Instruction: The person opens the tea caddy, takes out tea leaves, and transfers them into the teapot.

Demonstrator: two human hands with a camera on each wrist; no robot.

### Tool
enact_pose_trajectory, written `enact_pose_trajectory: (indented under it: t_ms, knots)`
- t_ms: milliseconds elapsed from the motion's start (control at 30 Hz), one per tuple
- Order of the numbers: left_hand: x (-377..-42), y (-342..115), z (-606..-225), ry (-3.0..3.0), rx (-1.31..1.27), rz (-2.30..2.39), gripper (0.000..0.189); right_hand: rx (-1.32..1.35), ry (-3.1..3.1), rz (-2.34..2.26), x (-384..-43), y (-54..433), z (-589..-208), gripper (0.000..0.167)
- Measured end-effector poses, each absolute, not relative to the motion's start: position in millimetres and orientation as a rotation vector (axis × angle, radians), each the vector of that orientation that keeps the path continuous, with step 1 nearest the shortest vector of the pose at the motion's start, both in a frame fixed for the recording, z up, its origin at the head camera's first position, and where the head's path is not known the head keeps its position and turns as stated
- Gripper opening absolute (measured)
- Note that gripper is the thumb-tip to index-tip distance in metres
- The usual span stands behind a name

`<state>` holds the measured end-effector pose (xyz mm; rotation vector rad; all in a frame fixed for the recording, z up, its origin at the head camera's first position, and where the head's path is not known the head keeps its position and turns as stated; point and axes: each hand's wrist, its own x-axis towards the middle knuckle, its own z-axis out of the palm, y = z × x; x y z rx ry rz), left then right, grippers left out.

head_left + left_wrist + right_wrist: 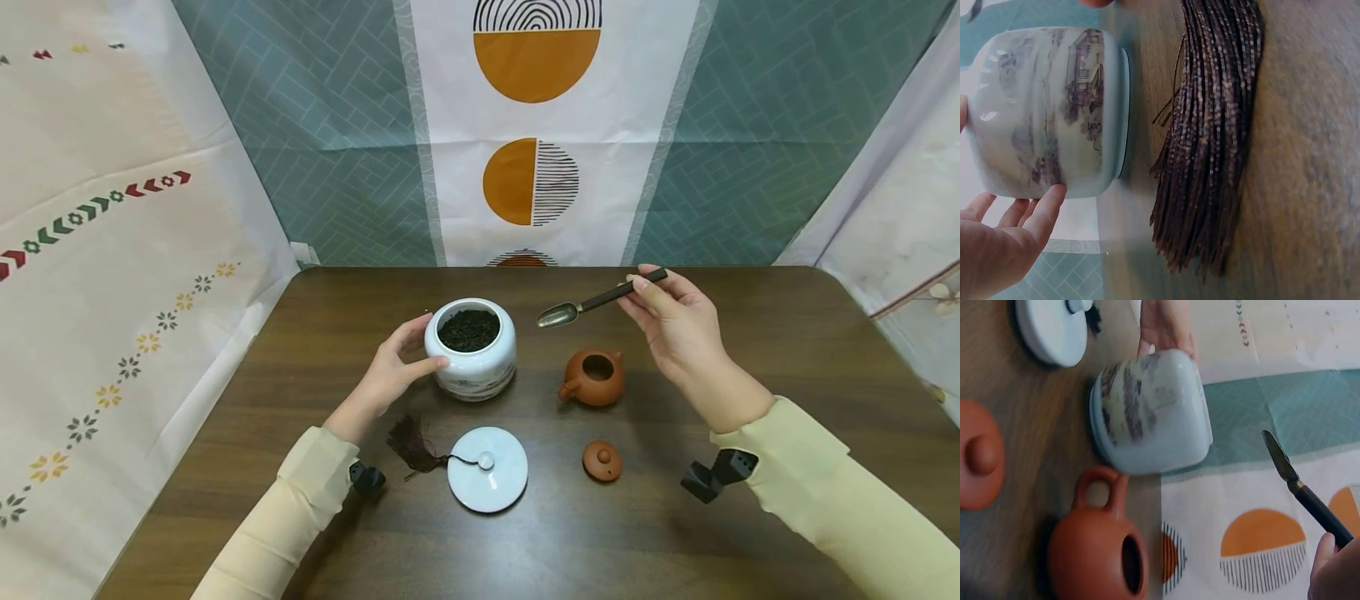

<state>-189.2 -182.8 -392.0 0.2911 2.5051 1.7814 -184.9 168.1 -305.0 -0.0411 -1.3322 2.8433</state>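
Note:
My left hand (397,362) grips the side of a white porcelain jar (480,371), thumb at the near side and fingers round the far left. Dark loose tea leaves (468,331) show inside its mouth. The jar stands on the table, its painted landscape (1085,81) visible in the left wrist view. My right hand (678,321) pinches the dark handle of a tea scoop (558,315), held in the air right of the jar. Below the scoop sits a brown clay teapot (603,385), uncovered, its handle (1100,481) towards the jar.
The jar's white lid (487,487) lies in front of it, with a brown tassel (412,446) tied to its knob. A small clay teapot lid (602,461) lies in front of the teapot. Behind the wooden table (360,542) hangs a patterned cloth (345,183).

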Motion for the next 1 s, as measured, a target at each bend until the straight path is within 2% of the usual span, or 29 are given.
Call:
enact_pose_trajectory:
  t_ms: [500,800,1000]
  knots:
    - [-189,-182,-392,2.492,0.287,1.81,0.07,-0.03,-1.635,2.609,-199,113,-298,0.014]
    - [-190,-183,-393,2.487,0.313,1.828,0.069,0.064,-1.859,2.356,-200,85,-306,0.018]
    - [-189,-182,-392,2.482,0.299,1.828,0.069,0.172,-1.916,2.236,-203,70,-312,0.027]
